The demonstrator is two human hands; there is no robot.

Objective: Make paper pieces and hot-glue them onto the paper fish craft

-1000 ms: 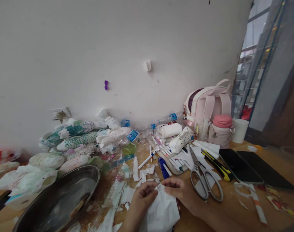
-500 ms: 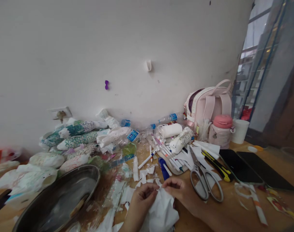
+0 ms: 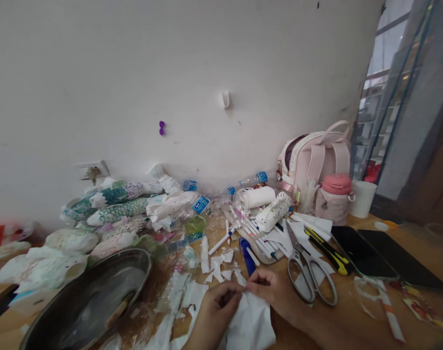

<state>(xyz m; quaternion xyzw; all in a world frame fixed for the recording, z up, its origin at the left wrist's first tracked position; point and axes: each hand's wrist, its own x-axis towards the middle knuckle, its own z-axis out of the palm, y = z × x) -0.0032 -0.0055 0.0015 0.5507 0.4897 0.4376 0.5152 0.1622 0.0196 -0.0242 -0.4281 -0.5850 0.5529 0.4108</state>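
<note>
Our left hand (image 3: 220,307) and right hand (image 3: 272,289) both pinch the white paper (image 3: 254,322) between bent fingers, so we should go gently or it may rip wrong.

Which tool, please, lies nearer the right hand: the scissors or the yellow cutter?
The grey-handled scissors, lying close beside the right hand; the yellow cutter lies farther off, to their right.

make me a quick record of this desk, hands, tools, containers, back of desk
left hand: the left hand pinches the white sheet at its upper edge
right hand: the right hand pinches the same edge, fingertips close to the left's
tools: scissors, yellow-black cutter
containers: dark pan, white cup
back of desk: pink backpack near the wall
</note>
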